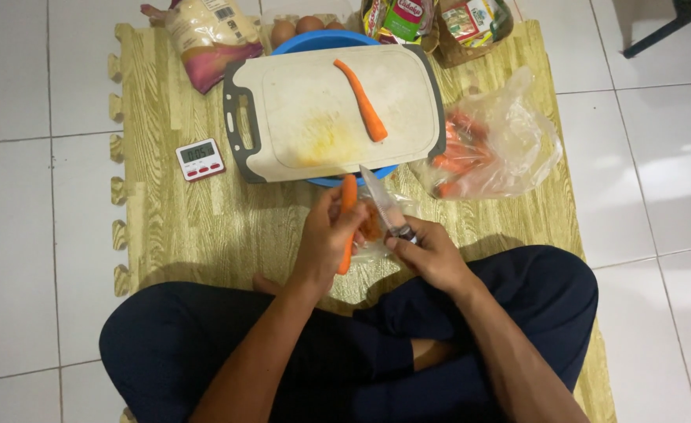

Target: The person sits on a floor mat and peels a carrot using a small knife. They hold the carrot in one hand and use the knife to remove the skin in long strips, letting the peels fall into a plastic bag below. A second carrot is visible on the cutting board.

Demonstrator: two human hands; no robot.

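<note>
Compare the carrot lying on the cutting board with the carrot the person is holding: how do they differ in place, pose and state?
The carrot on the cutting board lies flat and untouched on the white board; the held carrot stands nearly upright in the left hand, above the mat. The board carrot shows whole and slightly curved; the held carrot is partly hidden by fingers. A knife in the right hand sits close beside the held one, none near the other. Both are orange and slender.

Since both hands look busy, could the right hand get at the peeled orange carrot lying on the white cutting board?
Probably not right away: the right hand grips a knife. The peeled orange carrot lies uncovered on the white cutting board, with nothing between.
</note>
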